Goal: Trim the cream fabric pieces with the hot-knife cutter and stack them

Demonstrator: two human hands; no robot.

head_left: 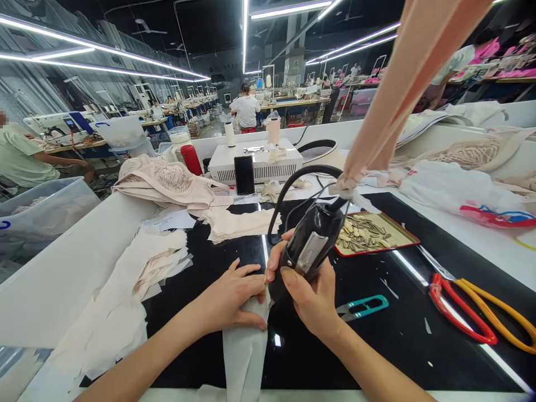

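Observation:
My right hand (312, 298) is wrapped round a black corded hand tool (312, 245) with a silver plate on its side. The tool leans, and its lower end is close to the fingertips of my left hand (234, 296). That hand lies palm down with fingers spread, pressing on a strip of pale thin fabric (245, 357) that runs to the table's front edge. The working tip of the tool is hidden. A peach fabric band (379, 106) is knotted round its cord end and stretches upward. Teal thread snips (366, 307) lie beside my right wrist.
Pale fabric pieces (113, 301) spread along the left side, with lace bra parts (167, 178) behind. A phone (244, 174) leans on a white box (257, 164). To the right are a seed tray (404, 237), large scissors (473, 312) and a plastic bag (456, 192).

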